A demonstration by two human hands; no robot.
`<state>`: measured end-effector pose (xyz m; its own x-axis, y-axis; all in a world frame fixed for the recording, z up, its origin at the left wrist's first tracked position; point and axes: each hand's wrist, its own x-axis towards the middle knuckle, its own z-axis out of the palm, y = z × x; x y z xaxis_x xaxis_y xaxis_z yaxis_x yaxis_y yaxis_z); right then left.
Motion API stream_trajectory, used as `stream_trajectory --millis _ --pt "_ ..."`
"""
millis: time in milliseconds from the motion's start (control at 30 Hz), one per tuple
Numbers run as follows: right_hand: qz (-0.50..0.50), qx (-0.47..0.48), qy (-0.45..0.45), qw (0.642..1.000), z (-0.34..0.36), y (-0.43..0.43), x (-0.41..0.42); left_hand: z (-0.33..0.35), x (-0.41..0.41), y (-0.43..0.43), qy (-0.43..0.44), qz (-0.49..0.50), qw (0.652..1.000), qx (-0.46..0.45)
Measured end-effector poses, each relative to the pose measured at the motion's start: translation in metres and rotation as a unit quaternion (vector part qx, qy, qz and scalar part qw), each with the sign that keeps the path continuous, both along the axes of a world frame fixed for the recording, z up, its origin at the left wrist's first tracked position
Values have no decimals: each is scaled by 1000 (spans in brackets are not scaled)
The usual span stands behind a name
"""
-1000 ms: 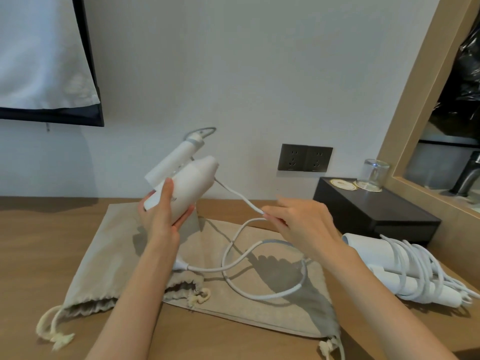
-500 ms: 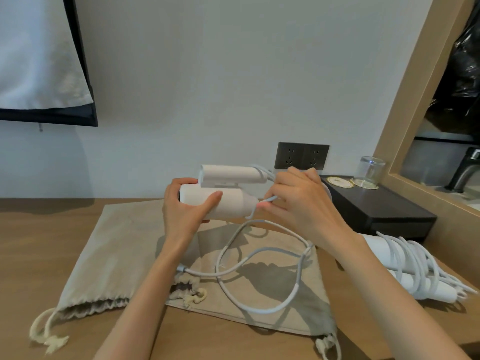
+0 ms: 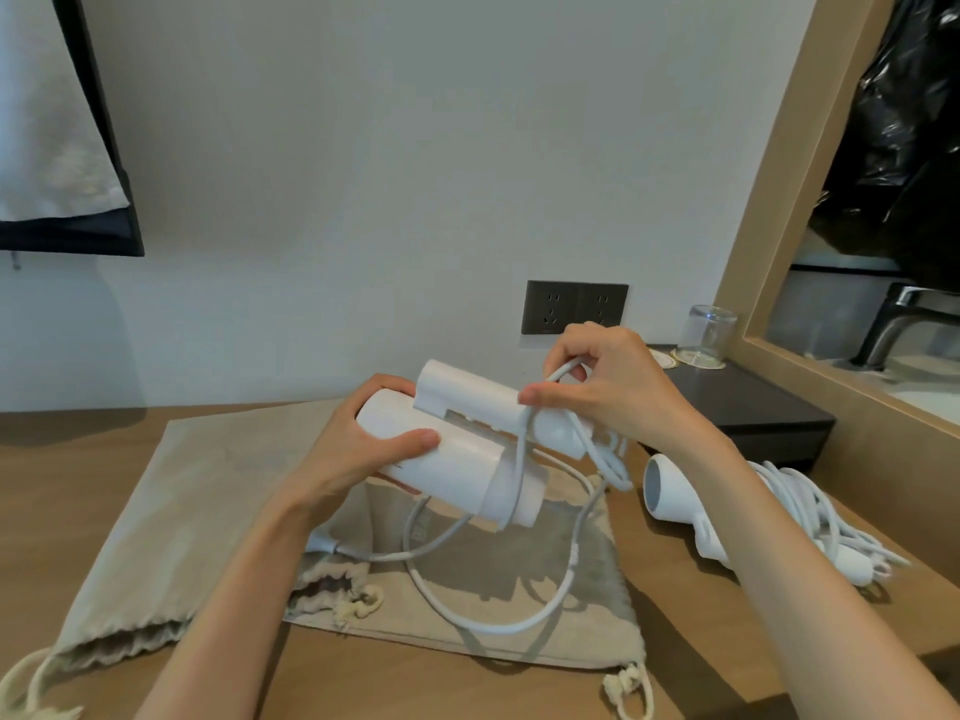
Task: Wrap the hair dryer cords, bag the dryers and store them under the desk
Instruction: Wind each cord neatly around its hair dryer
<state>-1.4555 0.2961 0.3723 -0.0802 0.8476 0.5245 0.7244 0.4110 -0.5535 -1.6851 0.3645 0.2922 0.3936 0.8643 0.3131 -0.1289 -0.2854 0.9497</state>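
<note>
My left hand (image 3: 358,449) grips the barrel of a white folded hair dryer (image 3: 462,459), held level above the desk. My right hand (image 3: 608,387) pinches its white cord (image 3: 519,615) at the handle end, with one turn laid over the dryer body. The rest of the cord hangs in a loose loop onto two beige drawstring bags (image 3: 171,517) lying flat on the wooden desk (image 3: 41,480); its plug (image 3: 321,544) rests near a bag mouth. A second white dryer (image 3: 675,496) with its cord wound lies at the right.
A black box (image 3: 748,413) with an upturned glass (image 3: 709,337) and coasters stands at the back right by a dark wall socket (image 3: 574,307). A wood-framed opening (image 3: 769,210) with a tap behind it borders the right side.
The dryer came down from upright to level and nearer me. My right hand carried the cord up and over the handle end, laying a turn around the body.
</note>
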Motion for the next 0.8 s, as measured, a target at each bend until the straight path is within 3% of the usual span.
stream_trajectory --millis 267,433,633,733,800 --pt "72 -90 126 985 5 -4 5 -2 1 1 -35 -43 998 -38" --pt "178 -146 225 947 3 -5 6 -4 3 3 -73 -76 991 -87" --pt "212 -130 247 937 -7 -2 -4 -5 8 3 -134 -37 975 -173" --pt "171 -126 244 946 -20 3 -11 -3 11 2 -150 12 962 -229" --pt "128 -115 189 967 -30 7 -18 -3 13 3 -173 29 950 -257"
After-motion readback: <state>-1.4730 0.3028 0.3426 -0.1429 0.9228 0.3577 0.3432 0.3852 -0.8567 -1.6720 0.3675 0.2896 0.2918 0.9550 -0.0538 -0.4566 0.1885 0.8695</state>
